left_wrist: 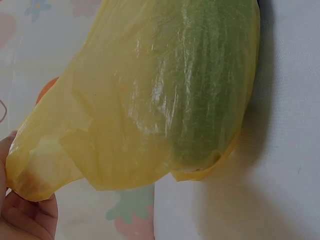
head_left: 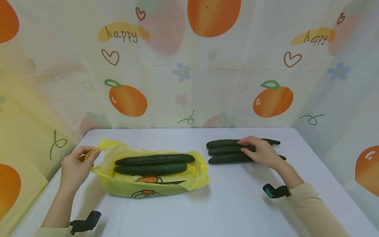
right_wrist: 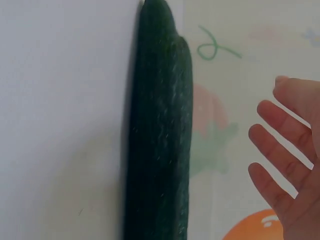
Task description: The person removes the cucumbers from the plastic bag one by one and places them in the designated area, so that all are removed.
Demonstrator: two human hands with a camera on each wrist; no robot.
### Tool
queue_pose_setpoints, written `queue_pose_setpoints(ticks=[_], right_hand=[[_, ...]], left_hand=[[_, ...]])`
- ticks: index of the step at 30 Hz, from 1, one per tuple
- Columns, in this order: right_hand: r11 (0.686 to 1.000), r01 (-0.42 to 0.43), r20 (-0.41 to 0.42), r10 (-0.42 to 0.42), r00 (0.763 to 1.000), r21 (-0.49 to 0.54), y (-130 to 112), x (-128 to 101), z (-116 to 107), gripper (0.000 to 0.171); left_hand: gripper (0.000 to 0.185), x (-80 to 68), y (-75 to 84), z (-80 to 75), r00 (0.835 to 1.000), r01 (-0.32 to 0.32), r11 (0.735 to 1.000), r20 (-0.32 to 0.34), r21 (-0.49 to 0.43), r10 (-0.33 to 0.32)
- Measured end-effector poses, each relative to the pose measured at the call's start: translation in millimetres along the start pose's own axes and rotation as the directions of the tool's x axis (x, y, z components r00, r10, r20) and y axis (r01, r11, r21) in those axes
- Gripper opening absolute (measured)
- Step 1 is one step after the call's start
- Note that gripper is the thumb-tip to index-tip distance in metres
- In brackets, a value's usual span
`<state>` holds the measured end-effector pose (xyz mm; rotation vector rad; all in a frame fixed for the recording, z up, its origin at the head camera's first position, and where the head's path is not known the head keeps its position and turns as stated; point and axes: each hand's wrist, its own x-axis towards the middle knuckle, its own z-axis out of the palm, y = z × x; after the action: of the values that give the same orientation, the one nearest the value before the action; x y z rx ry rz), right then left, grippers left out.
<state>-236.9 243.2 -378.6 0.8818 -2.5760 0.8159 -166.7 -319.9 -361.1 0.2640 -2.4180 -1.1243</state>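
Note:
At the left, my left hand [head_left: 75,169] pinches the rim of a thin yellow plastic bag [head_left: 121,188] between thumb and fingers and holds that end up. The bag lies on its base with its mouth open upward. Inside, two dark green cucumbers [head_left: 154,160] lie side by side, and another cucumber [left_wrist: 215,100] shows through the bag's wall in the left wrist view. My right hand [head_left: 262,153] is over three cucumbers [head_left: 223,150] laid in a row on the right. Its fingers are spread, apart from the nearest cucumber [right_wrist: 159,125] in the right wrist view.
A white cloth covers the table [head_left: 231,204]. Behind and at both sides hangs a printed curtain [head_left: 207,98] with fruit and hearts. Black wrist cameras [head_left: 86,222] are strapped at both sleeves. The bag and the cucumber row lie a short gap apart.

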Motion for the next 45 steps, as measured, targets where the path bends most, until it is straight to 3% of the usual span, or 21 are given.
queue_pose_setpoints(ticks=[7, 13, 33, 45], right_hand=[[0.999, 0.051, -0.012, -0.051, 0.999, 0.011, -15.8, 6.9, 0.1, 0.028], [0.993, 0.113, -0.038, -0.111, 0.993, 0.035, -27.5, 15.7, 0.3, 0.029], [0.975, 0.197, -0.027, -0.195, 0.980, 0.106, -77.3, 37.7, 4.8, 0.038], [0.938, 0.315, -0.031, -0.313, 0.949, 0.143, -122.9, 46.8, 18.8, 0.040]], left_hand=[[0.023, -0.1, 0.8, 0.0, 1.000, 0.012, 1.000, 0.006, 0.013, -0.012], [0.014, -0.9, 2.9, 0.9, 1.000, 0.012, 1.000, 0.005, -0.016, -0.012], [0.017, -1.4, 3.5, 1.2, 1.000, -0.004, 1.000, -0.007, -0.010, 0.004], [0.019, 0.5, 4.6, 2.3, 1.000, -0.015, 1.000, 0.001, -0.014, 0.015]])
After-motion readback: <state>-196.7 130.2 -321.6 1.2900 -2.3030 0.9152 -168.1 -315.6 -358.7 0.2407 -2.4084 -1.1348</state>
